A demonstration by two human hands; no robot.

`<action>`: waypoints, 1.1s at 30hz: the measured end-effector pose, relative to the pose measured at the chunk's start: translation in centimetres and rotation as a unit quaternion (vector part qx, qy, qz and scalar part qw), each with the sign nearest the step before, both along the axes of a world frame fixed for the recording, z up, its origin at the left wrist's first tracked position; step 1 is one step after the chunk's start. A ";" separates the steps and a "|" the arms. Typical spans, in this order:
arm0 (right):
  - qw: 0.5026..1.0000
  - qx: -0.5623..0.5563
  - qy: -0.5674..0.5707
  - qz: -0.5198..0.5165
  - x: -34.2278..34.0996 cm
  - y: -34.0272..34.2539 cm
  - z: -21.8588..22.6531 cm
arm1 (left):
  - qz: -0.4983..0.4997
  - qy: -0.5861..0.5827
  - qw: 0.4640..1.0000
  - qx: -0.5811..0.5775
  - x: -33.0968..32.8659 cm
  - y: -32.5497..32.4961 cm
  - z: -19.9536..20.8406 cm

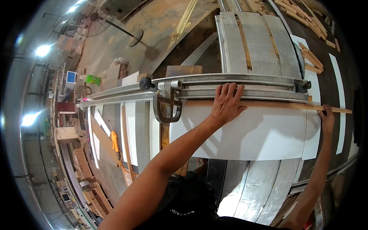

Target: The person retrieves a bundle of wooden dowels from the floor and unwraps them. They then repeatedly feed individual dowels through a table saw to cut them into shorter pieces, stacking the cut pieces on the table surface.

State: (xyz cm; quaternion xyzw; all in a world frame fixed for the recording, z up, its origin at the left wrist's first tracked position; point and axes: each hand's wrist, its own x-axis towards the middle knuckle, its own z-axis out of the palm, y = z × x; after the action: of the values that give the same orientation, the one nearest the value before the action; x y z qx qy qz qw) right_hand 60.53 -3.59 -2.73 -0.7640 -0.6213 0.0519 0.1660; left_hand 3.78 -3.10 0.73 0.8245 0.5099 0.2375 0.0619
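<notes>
A long, narrow wooden strip (276, 104) lies along the near side of the aluminium fence (237, 93) of a sliding table saw. My left hand (226, 105) rests palm down across the fence and strip, its fingers stretched over the metal rail. Toward the strip's right end, my right hand (327, 118) has its fingers closed around the wood. Under the strip is a white panel (249, 134) on the saw table. Left of my left hand, a metal stop with a looped handle (167, 109) sits on the fence beside a black knob (146, 83).
Beyond the fence is the slotted metal table (249, 42). Loose wooden strips (306, 19) are piled at the far right. An orange air gun (114, 141) hangs at the left near upright boards. A floor fan (92, 23) stands farther off.
</notes>
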 end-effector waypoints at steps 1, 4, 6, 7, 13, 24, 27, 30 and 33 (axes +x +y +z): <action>1.000 -0.012 0.006 0.000 0.0 0.0 0.0 | 0.001 0.000 1.000 -0.002 0.1 -0.1 0.1; 0.999 -0.041 0.027 -0.003 -1.3 0.4 0.4 | -0.004 0.010 1.000 -0.018 0.2 -0.2 0.4; 0.998 -0.054 0.043 -0.014 -1.7 0.4 0.4 | -0.020 0.021 0.999 -0.020 -0.1 -0.2 0.6; 0.999 -0.034 0.017 -0.003 -2.0 0.3 0.2 | -0.027 0.026 0.999 -0.020 -0.3 -0.3 0.7; 1.000 0.001 0.012 0.011 -2.2 -0.2 -0.6 | -0.029 0.050 0.998 -0.016 -0.5 -0.2 0.6; 0.998 0.057 -0.001 0.036 -4.8 0.4 1.8 | -0.058 0.097 0.993 0.037 15.6 2.9 0.9; 0.998 0.055 -0.023 0.013 -5.1 0.0 2.0 | -0.053 0.076 0.993 0.079 16.9 3.2 -0.3; 0.997 0.070 -0.033 0.007 -5.5 -0.4 2.2 | -0.067 0.068 0.990 0.101 17.0 3.2 -0.4; 0.999 0.048 0.000 -0.006 -5.4 -0.5 2.3 | -0.080 0.059 0.989 0.112 16.7 3.3 -0.2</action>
State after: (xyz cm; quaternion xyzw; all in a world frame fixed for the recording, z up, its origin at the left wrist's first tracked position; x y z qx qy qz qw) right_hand 55.11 -4.06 -0.41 -0.7587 -0.6185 0.0213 0.2033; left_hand 20.49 0.16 0.50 0.8769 0.4149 0.2388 -0.0421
